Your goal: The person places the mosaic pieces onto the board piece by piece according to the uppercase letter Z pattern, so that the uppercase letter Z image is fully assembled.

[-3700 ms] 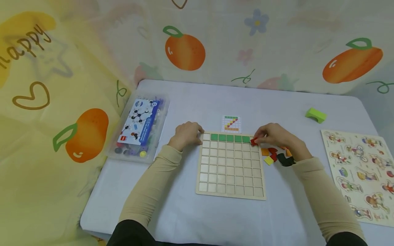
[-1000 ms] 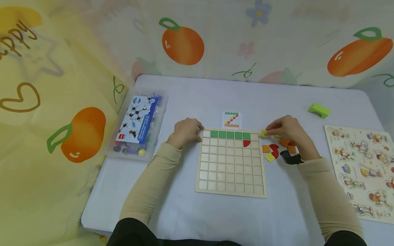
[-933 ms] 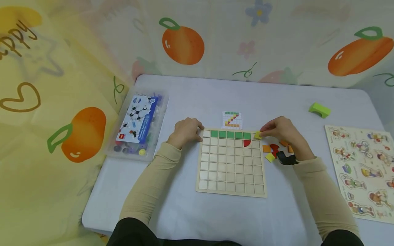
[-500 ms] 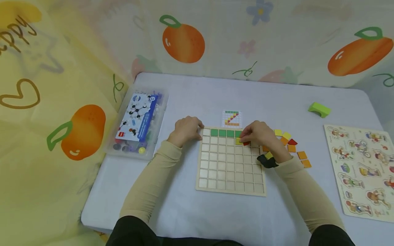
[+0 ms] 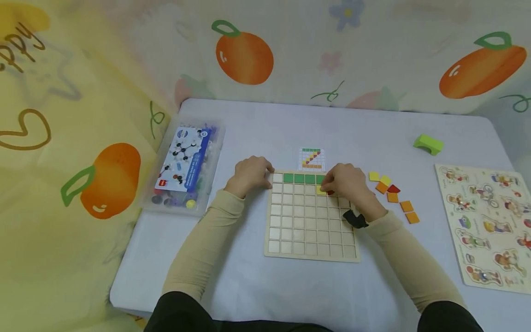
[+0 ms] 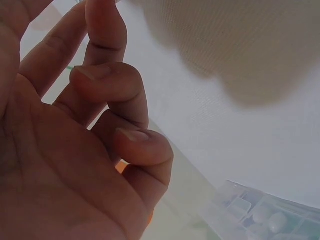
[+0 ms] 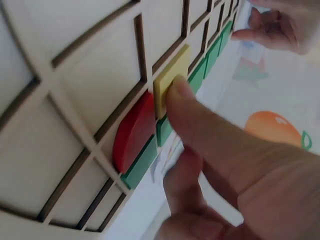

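A wooden grid board [image 5: 290,230] lies mid-table, with green square tiles [image 5: 299,178] along its far row. My left hand [image 5: 250,176] holds the board's far left corner with thumb and index finger; its other fingers curl inward in the left wrist view. My right hand [image 5: 346,182] reaches over the far right part, thumb and finger on a yellow square tile [image 7: 172,70]. That tile sits in a second-row cell, its side standing above the frame. Beside it is a red quarter-circle piece [image 7: 134,132], mostly covered by the right hand in the head view.
Orange tiles [image 5: 392,197], yellow tiles [image 5: 373,176] and a red piece [image 5: 394,188] lie right of the board. A pattern card [image 5: 312,159] is just beyond it. Left stands a clear plastic box [image 5: 186,157]; right are a green arch block [image 5: 428,144] and a picture puzzle board [image 5: 489,221].
My right hand has left the red quarter-circle in the second row, fetched a yellow tile from the right, and brought it to the cell left of the red piece. My left hand stays put.
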`<state>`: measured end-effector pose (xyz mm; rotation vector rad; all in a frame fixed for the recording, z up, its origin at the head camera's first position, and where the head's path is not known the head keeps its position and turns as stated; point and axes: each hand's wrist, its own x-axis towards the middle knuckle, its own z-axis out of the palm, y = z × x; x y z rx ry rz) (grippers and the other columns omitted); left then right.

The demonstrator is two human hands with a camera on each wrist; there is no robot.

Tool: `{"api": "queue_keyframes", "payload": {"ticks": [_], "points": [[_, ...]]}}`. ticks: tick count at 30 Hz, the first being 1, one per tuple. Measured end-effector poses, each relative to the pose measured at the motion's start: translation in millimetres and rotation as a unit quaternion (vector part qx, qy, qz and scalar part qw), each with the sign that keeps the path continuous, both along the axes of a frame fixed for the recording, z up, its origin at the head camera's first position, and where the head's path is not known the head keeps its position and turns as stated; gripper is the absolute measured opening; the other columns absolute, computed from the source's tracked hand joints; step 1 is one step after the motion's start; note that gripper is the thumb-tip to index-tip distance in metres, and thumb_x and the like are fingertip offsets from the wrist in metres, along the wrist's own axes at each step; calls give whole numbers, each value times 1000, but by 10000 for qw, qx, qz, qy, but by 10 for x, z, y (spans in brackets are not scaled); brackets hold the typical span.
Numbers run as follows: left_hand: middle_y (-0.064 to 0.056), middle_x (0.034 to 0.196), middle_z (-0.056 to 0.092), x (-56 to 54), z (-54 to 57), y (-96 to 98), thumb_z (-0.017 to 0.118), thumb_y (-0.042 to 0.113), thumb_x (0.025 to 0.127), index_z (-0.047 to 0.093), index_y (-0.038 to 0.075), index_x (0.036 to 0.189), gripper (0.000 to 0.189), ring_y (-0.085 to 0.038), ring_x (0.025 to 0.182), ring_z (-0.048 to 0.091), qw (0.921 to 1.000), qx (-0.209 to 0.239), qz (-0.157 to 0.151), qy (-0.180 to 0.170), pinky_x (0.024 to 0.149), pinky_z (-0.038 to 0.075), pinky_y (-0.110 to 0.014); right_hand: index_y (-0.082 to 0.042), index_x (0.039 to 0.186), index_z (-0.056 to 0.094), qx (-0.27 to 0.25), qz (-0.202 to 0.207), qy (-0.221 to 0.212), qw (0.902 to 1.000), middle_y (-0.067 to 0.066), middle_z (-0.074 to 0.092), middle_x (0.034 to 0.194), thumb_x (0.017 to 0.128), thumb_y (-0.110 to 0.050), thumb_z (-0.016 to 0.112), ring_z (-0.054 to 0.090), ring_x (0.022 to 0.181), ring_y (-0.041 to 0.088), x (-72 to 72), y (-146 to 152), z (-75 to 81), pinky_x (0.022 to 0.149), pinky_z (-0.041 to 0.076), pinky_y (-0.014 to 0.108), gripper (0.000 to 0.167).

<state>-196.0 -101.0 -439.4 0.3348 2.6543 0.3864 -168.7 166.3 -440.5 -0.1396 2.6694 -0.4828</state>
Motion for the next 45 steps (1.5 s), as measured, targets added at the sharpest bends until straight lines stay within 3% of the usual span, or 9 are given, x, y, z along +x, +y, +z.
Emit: {"api": "queue_keyframes", "payload": {"ticks": [5,8,11,17,25,30,34,40,45], "points": [[-10,139,69,11,-4,27,88,28,82,71,20,133,55,-35,125,66,10000,82,1,-28,92,58,-49,-10,104,83,-448,-98,3,9989,11,81,100,92,-34,78,66,89,27,13,185,12,65,46,27,28],[-10,136,71,24,-5,30,88,29,83,71,20,134,54,-35,122,68,10000,97,6,-16,91,58,-48,-10,108,82,-466,-379,109,9981,17,77,119,93,-36,76,66,104,34,0,338,56,74,52,34,31],[-10,135,72,33,2,18,88,29,82,72,20,133,54,-35,121,69,10000,86,45,16,91,59,-48,-10,112,80,-340,-662,145,9971,21,72,127,95,-39,73,62,114,39,-32,508,97,81,53,43,35],[-9,133,73,43,0,-12,87,29,83,72,20,133,54,-34,120,69,9999,64,78,51,91,58,-48,-7,118,77,-73,-987,-15,9951,23,70,128,97,-39,71,59,110,39,-59,865,92,75,48,39,39],[-8,119,77,43,-12,-23,88,29,83,72,20,132,53,-34,115,70,9998,99,75,159,89,59,-48,-5,118,77,87,-1290,41,9916,23,71,118,96,-37,71,56,97,35,26,1167,65,70,43,36,39],[-8,122,77,38,-13,-27,88,30,82,73,20,132,53,-34,115,70,9998,103,60,163,89,59,-49,-3,114,77,203,-1426,41,9896,21,73,103,95,-34,74,57,91,34,82,1310,110,69,42,38,37],[-8,117,78,36,3,-29,88,30,82,72,21,132,53,-34,113,71,9998,136,60,144,89,59,-48,-3,105,78,375,-1431,33,9890,22,74,100,92,-32,77,59,90,37,98,1440,181,66,44,41,32],[-6,105,79,38,-1,-40,88,30,82,72,20,133,54,-32,110,72,9998,169,76,125,88,59,-48,-8,96,80,614,-1502,-458,9857,25,71,108,86,-41,82,61,94,40,107,1562,194,68,45,46,35],[-5,102,79,39,-10,-46,88,29,82,72,19,133,54,-31,111,71,9997,232,68,98,89,59,-47,-8,96,80,492,-1427,-739,9858,23,71,106,84,-43,83,60,94,38,115,1572,155,72,44,48,38]]}}
